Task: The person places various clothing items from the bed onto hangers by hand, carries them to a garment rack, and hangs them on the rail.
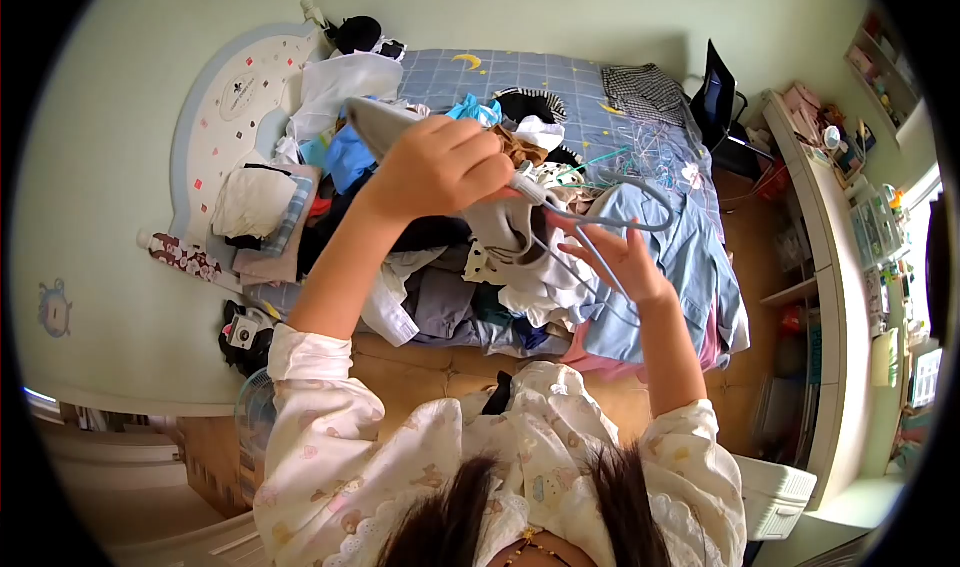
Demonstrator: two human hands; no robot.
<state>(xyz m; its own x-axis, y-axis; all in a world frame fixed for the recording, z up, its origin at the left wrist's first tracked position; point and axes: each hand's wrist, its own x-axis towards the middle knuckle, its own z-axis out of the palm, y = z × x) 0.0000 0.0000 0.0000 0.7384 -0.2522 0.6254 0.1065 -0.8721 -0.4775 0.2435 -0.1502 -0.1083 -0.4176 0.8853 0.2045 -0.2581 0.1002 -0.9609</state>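
Observation:
My left hand (445, 167) is closed around a light grey garment (375, 125), whose cloth sticks out to the left of the fist and also hangs below it. A pale blue-grey clothes hanger (655, 225) reaches from the garment beside this fist toward the right. My right hand (622, 259) is at the hanger, its fingers passing behind the bars and its thumb raised. Part of the hanger is hidden by the cloth. Both hands are above the bed, over a heap of clothes (440, 297). A light blue shirt (665, 267) lies spread beneath my right hand.
Folded clothes (255, 207) are stacked near the white headboard (225, 97). Several loose hangers (645, 152) lie on the blue bedsheet (560, 72). A laptop (715, 97) stands at the bed's far right, and a long desk (830, 267) runs along the right side.

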